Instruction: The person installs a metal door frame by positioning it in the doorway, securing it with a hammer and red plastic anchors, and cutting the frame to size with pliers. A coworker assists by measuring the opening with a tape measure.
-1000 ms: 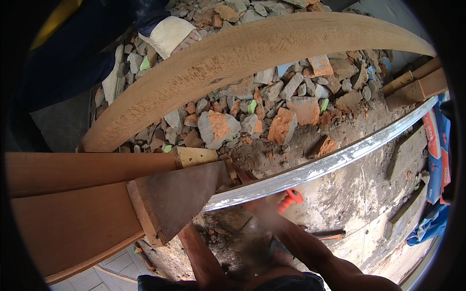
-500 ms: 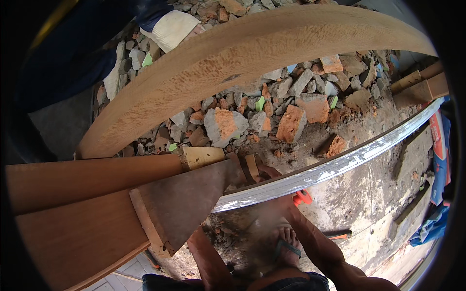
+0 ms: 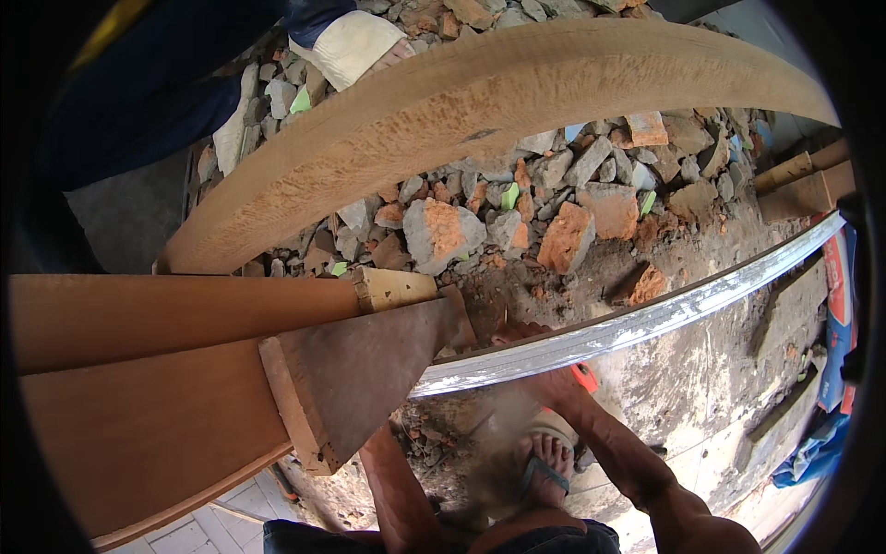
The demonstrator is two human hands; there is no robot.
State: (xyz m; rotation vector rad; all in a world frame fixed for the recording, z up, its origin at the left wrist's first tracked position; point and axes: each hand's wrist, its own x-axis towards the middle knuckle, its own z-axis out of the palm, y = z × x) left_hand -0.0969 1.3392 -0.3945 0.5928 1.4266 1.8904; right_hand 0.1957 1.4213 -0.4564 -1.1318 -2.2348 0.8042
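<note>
My left forearm (image 3: 399, 489) rises from the lower edge, and its hand is hidden beneath a flat brown board piece (image 3: 365, 374) with a slanted end. My right hand (image 3: 546, 380) is partly covered by a long pale metal bar (image 3: 646, 331); its fingers show beyond the bar's far side, curled close together. What they close on is hidden. Close to that hand is an orange-red object (image 3: 584, 375), mostly covered. Hazy dust hangs between my forearms. Two reddish-brown planks (image 3: 148, 406) lie to the left, next to a pale wood block (image 3: 397, 288).
A thick curved wooden beam (image 3: 480, 120) arches over broken brick and concrete rubble (image 3: 443, 231). Another person's dark-clothed leg (image 3: 138, 129) and pale shoe (image 3: 355, 48) are at upper left. My sandalled foot (image 3: 546, 466) is below. Blue and red bags (image 3: 835, 314) lie at right.
The view has shifted slightly, moving the beam and rubble right. A small wood block beside my right fingers no longer shows. More of those fingers is visible beyond the bar.
</note>
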